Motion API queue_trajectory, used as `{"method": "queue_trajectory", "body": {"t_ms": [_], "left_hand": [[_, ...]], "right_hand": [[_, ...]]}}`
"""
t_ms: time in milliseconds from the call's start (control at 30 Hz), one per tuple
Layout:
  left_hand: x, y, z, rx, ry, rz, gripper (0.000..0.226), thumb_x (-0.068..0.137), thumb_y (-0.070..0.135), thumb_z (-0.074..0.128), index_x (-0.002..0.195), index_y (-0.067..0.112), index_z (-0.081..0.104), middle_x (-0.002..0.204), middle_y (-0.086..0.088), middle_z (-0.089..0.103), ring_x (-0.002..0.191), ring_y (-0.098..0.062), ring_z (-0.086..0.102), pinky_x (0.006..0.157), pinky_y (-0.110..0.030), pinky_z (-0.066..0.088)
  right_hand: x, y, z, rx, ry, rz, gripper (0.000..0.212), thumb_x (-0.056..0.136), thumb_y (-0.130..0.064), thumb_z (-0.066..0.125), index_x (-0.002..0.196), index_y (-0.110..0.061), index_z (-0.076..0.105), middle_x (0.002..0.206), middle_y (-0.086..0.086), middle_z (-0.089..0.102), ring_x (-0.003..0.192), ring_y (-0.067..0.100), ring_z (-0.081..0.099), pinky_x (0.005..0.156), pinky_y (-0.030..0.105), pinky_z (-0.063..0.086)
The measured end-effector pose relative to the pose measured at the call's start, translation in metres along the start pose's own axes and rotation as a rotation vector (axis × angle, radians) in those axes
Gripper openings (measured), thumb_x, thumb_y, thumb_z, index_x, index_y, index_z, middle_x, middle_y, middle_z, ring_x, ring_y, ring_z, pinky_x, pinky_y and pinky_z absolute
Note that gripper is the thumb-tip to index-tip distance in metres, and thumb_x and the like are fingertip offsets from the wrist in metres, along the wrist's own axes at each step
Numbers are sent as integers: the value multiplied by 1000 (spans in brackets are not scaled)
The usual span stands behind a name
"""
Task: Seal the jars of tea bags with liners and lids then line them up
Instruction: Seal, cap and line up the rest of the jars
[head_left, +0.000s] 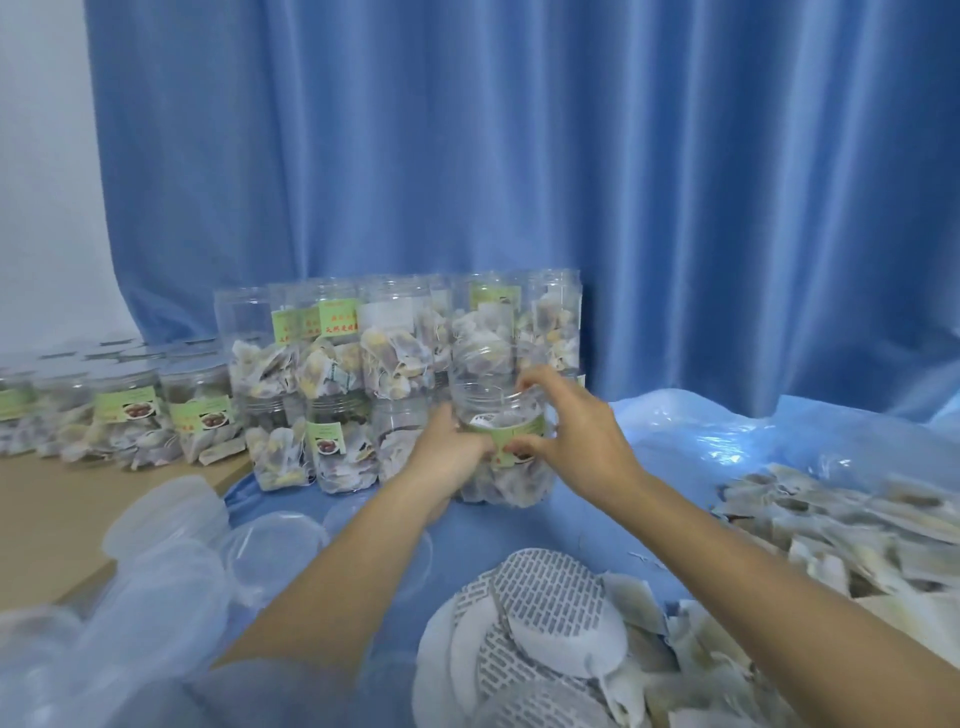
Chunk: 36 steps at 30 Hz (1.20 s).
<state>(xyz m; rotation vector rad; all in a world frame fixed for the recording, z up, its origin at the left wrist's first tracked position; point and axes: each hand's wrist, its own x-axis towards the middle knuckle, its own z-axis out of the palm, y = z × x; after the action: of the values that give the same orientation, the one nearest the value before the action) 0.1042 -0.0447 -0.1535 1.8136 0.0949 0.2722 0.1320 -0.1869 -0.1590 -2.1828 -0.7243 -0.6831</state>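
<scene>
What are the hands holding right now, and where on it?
Both hold one clear jar of tea bags: left hand on its left side wall, right hand gripping its right side, fingers over the rim.

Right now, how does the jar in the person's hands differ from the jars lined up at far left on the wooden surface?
The held jar sits on the blue sheet, gripped by both the left hand and the right hand; the far-left jars stand untouched on the wooden surface. The held jar's mouth looks open, while the far-left jars carry lids. Both are clear plastic with green labels and tea bags inside.
</scene>
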Motion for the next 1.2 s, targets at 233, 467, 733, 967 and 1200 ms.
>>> {"method": "queue_trajectory", "body": {"t_ms": [233, 467, 733, 967, 1200], "left_hand": [[-16, -47, 8, -56, 76, -75, 57, 82, -5, 53, 130, 22, 44, 103, -2, 62, 86, -17, 60, 50, -18, 47], [-12, -84, 11, 22, 198, -2, 78, 83, 7, 55, 147, 35, 20, 107, 14, 46, 82, -6, 50, 69, -28, 40], [-7, -98, 3, 90, 152, 60, 91, 75, 15, 74, 145, 36, 20, 139, -2, 41, 124, -27, 46, 102, -48, 40], [-13, -114, 3, 28, 106, 79, 57, 73, 19, 74, 121, 30, 46, 115, 5, 54, 105, -15, 53, 84, -29, 40], [-13, -124, 6, 151, 160, 106, 66, 76, 21, 72, 134, 24, 40, 123, 2, 49, 112, -17, 47, 89, -33, 39]], "right_hand": [[-36, 23, 47, 231, -127, 155, 55, 79, -15, 75, 118, -35, 42, 105, -12, 53, 96, 11, 54, 71, 14, 38], [-39, 46, 57, 459, -257, 245, 81, 97, -15, 50, 146, -46, -6, 152, -1, 31, 137, 9, 33, 84, -4, 32], [-37, 51, 49, 361, -317, 288, 55, 96, -19, 51, 145, -35, 30, 141, -4, 47, 121, 8, 50, 94, 18, 40], [-31, 51, -3, -619, -797, 352, 14, 84, -17, 58, 70, -13, 58, 76, 3, 54, 77, 26, 52, 61, 24, 43], [-41, 41, -5, -723, -1122, 502, 43, 85, -18, 65, 126, -10, 58, 110, 11, 68, 98, 26, 67, 68, 27, 48]]}}
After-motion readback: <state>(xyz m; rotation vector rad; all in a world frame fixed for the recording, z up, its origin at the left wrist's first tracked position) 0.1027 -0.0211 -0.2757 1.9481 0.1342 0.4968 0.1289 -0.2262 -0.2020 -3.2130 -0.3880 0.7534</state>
